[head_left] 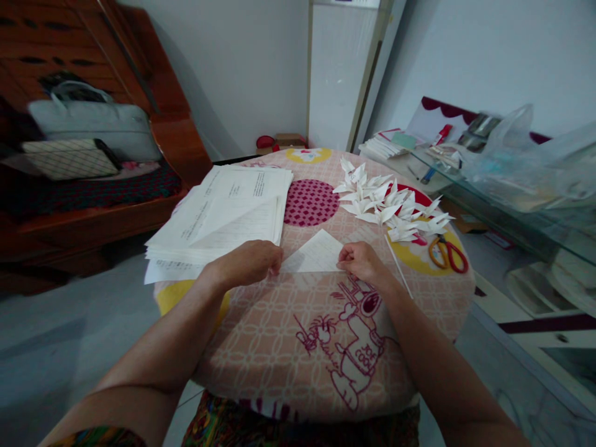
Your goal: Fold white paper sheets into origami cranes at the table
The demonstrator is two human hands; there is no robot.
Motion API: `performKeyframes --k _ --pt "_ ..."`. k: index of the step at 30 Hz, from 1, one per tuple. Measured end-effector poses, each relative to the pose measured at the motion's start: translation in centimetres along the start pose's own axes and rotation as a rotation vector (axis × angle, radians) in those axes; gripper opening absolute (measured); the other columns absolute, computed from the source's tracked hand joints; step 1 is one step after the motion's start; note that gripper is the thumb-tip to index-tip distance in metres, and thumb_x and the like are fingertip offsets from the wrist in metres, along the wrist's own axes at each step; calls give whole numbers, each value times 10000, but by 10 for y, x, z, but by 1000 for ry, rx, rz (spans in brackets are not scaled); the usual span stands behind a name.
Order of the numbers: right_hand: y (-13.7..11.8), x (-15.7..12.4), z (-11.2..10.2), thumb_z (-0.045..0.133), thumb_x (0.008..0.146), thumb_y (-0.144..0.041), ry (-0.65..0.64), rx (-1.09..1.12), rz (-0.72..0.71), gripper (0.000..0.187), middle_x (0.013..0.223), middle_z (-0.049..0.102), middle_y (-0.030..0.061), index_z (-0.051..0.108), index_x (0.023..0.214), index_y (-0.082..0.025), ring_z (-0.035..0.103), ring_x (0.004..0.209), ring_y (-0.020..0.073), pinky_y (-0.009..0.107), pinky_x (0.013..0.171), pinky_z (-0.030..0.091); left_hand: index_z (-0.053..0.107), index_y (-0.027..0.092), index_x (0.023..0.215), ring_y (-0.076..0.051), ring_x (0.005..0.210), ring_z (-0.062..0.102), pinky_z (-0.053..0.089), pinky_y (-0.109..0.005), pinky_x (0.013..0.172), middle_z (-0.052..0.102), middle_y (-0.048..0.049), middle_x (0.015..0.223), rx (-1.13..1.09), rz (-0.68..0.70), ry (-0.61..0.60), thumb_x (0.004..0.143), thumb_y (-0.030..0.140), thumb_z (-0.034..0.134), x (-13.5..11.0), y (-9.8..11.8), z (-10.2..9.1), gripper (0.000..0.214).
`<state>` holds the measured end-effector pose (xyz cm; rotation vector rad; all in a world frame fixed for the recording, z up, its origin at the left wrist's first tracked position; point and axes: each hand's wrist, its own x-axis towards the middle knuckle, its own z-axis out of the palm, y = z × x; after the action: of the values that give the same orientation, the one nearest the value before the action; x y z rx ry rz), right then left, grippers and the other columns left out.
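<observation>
A sheet of paper (316, 253), folded into a triangle, lies on the patterned tablecloth (270, 335) with its peak pointing away from me. My left hand (254, 264) has its fingers closed at the triangle's left corner. At the right corner, my right hand (362, 259) pinches the paper between thumb and fingers. Just left of the triangle is a stack of printed sheets (223, 208), its top sheet partly turned up. Several folded white paper cranes (386, 202) are heaped at the back right of the table.
Scissors (449, 254) with orange and red handles lie near the table's right edge, and a thin white stick (399, 267) rests beside my right forearm. Further right stands a glass shelf with a plastic bag (516, 161). A wooden bench (172, 130) with bags is at left.
</observation>
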<state>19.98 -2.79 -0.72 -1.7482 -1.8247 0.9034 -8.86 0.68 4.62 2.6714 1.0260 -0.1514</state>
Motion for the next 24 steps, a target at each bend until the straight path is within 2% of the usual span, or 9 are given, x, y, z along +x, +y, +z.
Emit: performKeyframes --k 7,9,11,12,13,15,17,20,24 --pt "2 1 1 670 704 -150 1 3 -2 36 541 588 -33 640 699 -170 547 520 112 217 527 398 721 234 665 -178 711 657 462 -268 676 709 -10 711 109 -54 21 712 46 558 -1 -5 -5 253" --pt "1 1 1 670 704 -150 2 2 2 39 541 590 -33 637 701 -172 554 525 118 221 532 398 739 234 740 -192 755 673 490 -283 711 735 -20 783 120 -129 125 763 95 554 4 -10 -6 233" --pt "-1 0 0 667 707 -148 -1 5 8 43 539 590 -33 632 701 -172 558 524 121 223 532 391 744 214 922 -207 903 689 518 -316 825 751 -47 1004 79 -184 354 834 151 536 13 -18 -4 235" --pt "-2 -1 0 664 709 -145 -1 8 11 47 535 588 -35 627 699 -172 555 519 120 223 529 384 733 200 1009 -215 1008 679 513 -332 899 731 -66 1127 49 -162 445 856 178 540 18 -23 -1 248" --pt "-3 -2 -1 660 711 -141 -2 12 14 52 529 583 -39 622 697 -173 550 510 118 222 524 376 719 193 1080 -225 1107 654 501 -345 959 703 -78 1220 24 -114 485 876 210 547 23 -27 2 267" --pt "-6 -3 -2 652 714 -130 -7 16 18 65 514 570 -46 611 691 -174 534 490 113 221 516 361 692 183 1170 -233 1202 615 467 -377 1042 677 -97 1283 11 -26 456 897 241 552 32 -31 10 312" --pt "-8 -4 -3 646 714 -119 -15 14 26 75 505 562 -50 604 687 -175 526 480 111 222 514 355 681 178 1185 -251 1187 623 393 -467 1123 696 -109 1238 68 6 386 911 284 563 39 -31 15 316" --pt "-9 -4 -3 644 711 -114 -20 14 35 81 503 562 -49 600 683 -176 528 479 114 224 518 359 692 158 1108 -263 1118 649 347 -519 1143 721 -118 1145 156 -60 324 919 310 564 41 -27 15 274" --pt "-6 -3 -2 639 710 -121 -14 31 22 68 505 568 -45 604 686 -175 531 479 116 225 513 361 705 173 929 -234 985 676 365 -476 1121 746 -84 979 220 -154 340 902 303 587 36 -31 12 178"
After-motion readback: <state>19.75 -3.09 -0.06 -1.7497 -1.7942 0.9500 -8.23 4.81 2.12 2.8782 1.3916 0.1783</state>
